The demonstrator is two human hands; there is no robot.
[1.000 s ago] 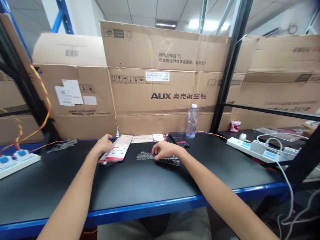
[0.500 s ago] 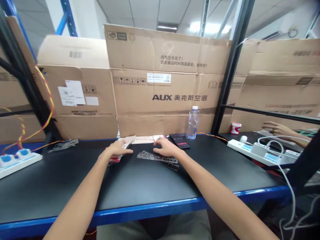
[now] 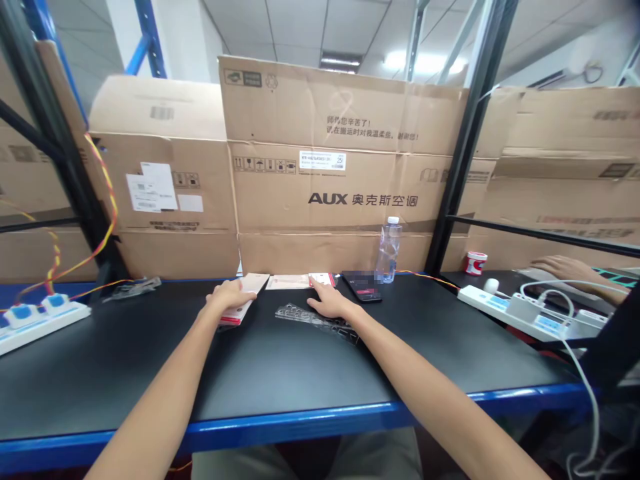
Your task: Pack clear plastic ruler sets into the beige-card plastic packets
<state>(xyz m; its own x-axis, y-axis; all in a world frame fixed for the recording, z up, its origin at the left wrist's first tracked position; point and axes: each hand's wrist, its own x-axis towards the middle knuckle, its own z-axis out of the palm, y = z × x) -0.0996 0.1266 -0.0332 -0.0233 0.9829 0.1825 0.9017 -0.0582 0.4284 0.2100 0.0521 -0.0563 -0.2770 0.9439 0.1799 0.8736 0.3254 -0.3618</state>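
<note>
My left hand (image 3: 227, 295) lies with its fingers flat on a stack of tan and red packets (image 3: 245, 301) on the black bench. My right hand (image 3: 330, 303) reaches forward, fingers stretched out, its fingertips touching a flat tan and red packet (image 3: 295, 281) near the back. A clear plastic tray (image 3: 305, 315) lies on the bench between my hands and partly under my right wrist. A black phone (image 3: 363, 287) sits just right of my right hand.
A water bottle (image 3: 389, 251) stands behind the phone. Large cardboard boxes (image 3: 325, 167) wall off the back. White power strips lie at the far left (image 3: 35, 319) and right (image 3: 525, 312). Another person's hand (image 3: 570, 268) rests beyond the black upright (image 3: 457, 153). A red-white cup (image 3: 475, 263) stands there.
My right hand has left the clear tray and reached forward to the flat packet at the back. My left hand has shifted right along the packet stack. The neighbour's hand came into view.
</note>
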